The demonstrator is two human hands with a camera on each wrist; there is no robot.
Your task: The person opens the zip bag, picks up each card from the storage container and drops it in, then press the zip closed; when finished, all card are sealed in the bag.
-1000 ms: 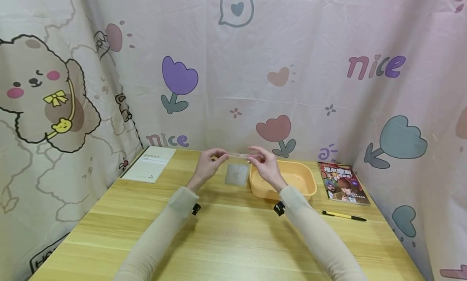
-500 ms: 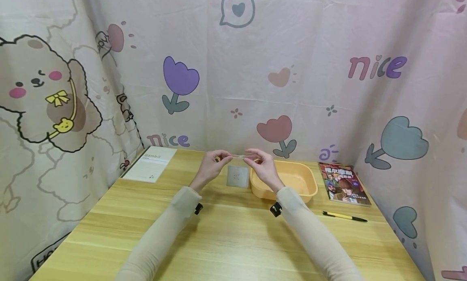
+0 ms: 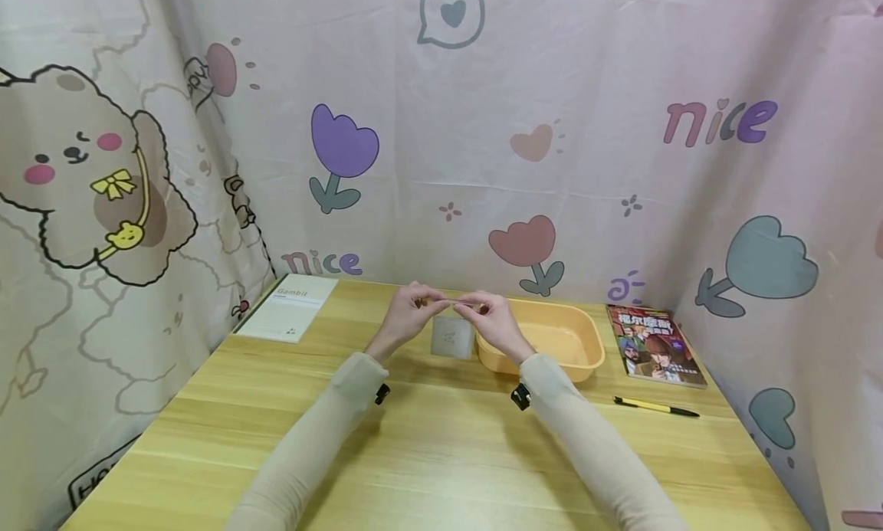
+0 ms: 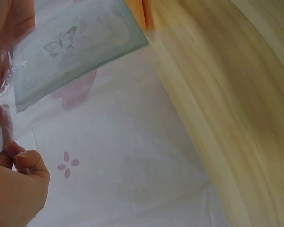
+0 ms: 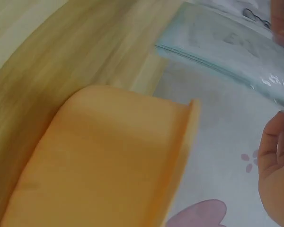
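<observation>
A clear plastic bag (image 4: 26, 120) hangs below my two hands, its top edge pinched between them. Inside it lies a flat, pale square packet (image 3: 451, 338) with greenish edges and a grey butterfly print, seen closer in the left wrist view. My left hand (image 3: 408, 318) pinches one side of the bag's top between thumb and fingers. Just to its right, my right hand (image 3: 498, 324) pinches the other side, fingertips almost meeting the left ones. In the right wrist view the packet's layered edge shows through the shiny plastic.
An orange plastic basin (image 3: 595, 355) stands right of the bag, partly behind my right hand. Farther right lie a comic-style magazine (image 3: 655, 347) and a yellow-and-black pen (image 3: 655, 406). A white "Gambit" booklet (image 3: 290, 309) lies at the back left, near the printed curtain (image 3: 414, 132).
My hands have come closer together along the bag's top edge, so less of the edge shows between them. The bag still hangs from both.
</observation>
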